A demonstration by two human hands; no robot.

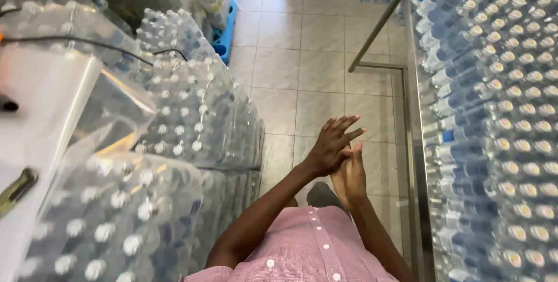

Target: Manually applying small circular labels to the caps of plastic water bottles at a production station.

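Observation:
My left hand (332, 143) lies across my right hand (350, 178), palm against palm, in front of my chest above the tiled floor. Both hands hold nothing and their fingers are spread. My pink checked shirt (302, 253) fills the bottom of the view. Shrink-wrapped packs of water bottles (203, 113) are stacked to the left of my hands, and more bottles (500, 113) fill a metal rack on the right.
A narrow aisle of beige floor tiles (314, 61) runs ahead between the stacks. The metal rack's frame (414, 142) borders the aisle on the right. A blue pallet (224, 38) sits at the far left. A white surface (40, 102) with a black cable lies at left.

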